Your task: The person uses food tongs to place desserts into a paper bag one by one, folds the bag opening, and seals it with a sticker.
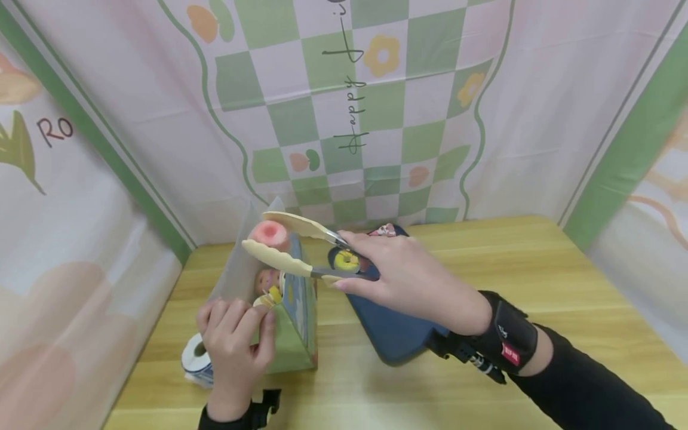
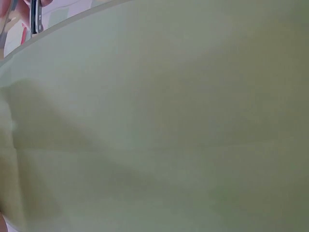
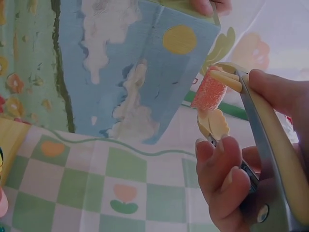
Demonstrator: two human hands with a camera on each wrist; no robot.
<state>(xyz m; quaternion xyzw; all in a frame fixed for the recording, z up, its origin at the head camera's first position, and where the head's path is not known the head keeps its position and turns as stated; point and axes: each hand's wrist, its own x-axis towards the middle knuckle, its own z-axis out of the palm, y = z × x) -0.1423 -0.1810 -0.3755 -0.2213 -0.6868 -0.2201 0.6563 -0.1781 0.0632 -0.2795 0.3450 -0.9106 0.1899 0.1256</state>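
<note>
My right hand point(image 1: 414, 275) grips a pair of tongs point(image 1: 276, 258) with cream scalloped tips. Between those tips sits a pink, hollow-centred roll point(image 1: 270, 235), above the open mouth of a paper bag point(image 1: 290, 343). In the right wrist view the roll point(image 3: 210, 92) looks like a sugar-coated cylinder beside the bag's painted blue side point(image 3: 111, 72). My left hand point(image 1: 233, 334) pinches the near rim of the bag. Inside the bag lie a brown doughnut-like piece point(image 1: 267, 280) and a yellow piece point(image 1: 274, 295). Green bag wall point(image 2: 159, 121) fills most of the left wrist view.
A dark blue tray point(image 1: 395, 337) lies right of the bag, partly under my right arm. A yellow ring-shaped doughnut point(image 1: 346, 260) shows there behind the tongs. Left of the bag stands a white roll point(image 1: 196, 353) on the wooden table point(image 1: 516, 275). Patterned cloth hangs behind.
</note>
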